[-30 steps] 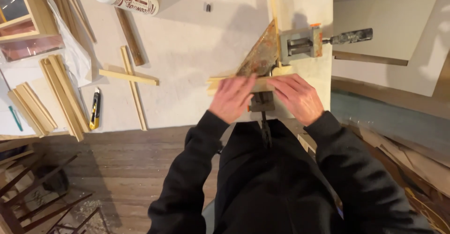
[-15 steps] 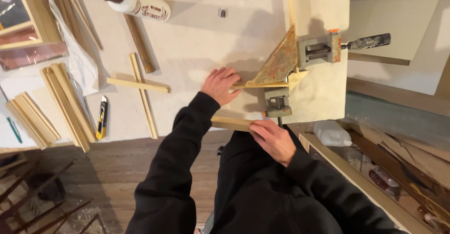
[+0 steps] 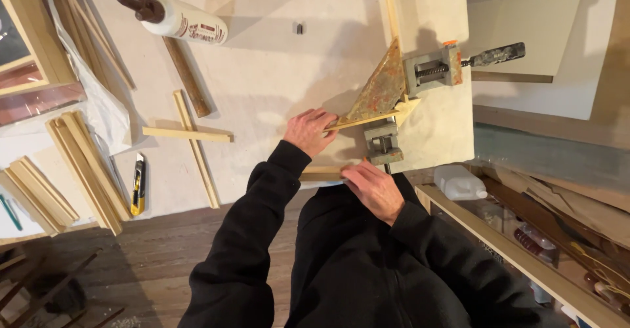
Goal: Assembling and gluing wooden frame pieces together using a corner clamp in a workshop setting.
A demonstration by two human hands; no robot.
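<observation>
1. One second earlier both hands are seen together at the near screw of the corner clamp (image 3: 394,98); now they are parted, the split already being visible half a second ago.
2. The left hand (image 3: 310,131) is now laid on the wooden moulding strip (image 3: 367,119) that runs into the clamp's corner. Its fingers are curled over the strip's free end and press it flat against the rusty triangular plate (image 3: 377,88).
3. The right hand (image 3: 373,189) is drawn back to the near table edge, below the clamp's near screw block (image 3: 382,141). It rests on a second loose strip (image 3: 321,172) lying along that edge. Whether that strip is truly gripped or merely covered cannot be told.
4. The change suggests that the screw is no longer being turned and that the strip in the clamp is being steadied by one hand while the other reaches a further piece.
5. The glue bottle (image 3: 180,18), the crossed strips (image 3: 193,137) and the yellow utility knife (image 3: 138,185) lie on the table (image 3: 262,72) as in the earlier views, untouched.
</observation>
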